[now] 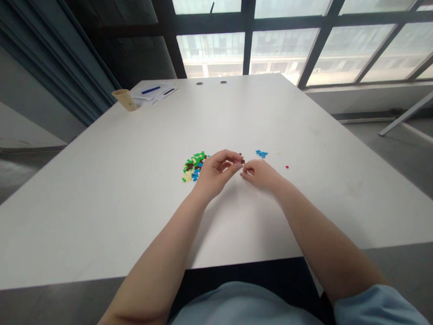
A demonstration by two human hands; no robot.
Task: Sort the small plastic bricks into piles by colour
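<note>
My left hand [216,174] is closed in a pinch on a tiny brown building piece [242,160], held just above the white table [130,178]. My right hand [260,175] is curled with its fingertips pinched together right beside that piece; what they hold is too small to make out. Just left of my left hand lies a pile of small green, blue, cream and brown pieces [193,165]. A small cluster of blue pieces [261,153] lies beyond my right hand, and a single red piece [287,167] sits to its right.
A tan paper cup [125,99] stands at the far left corner of the table, next to papers with a blue pen [151,90]. Large windows run along the back wall. The table's front edge is close to my body.
</note>
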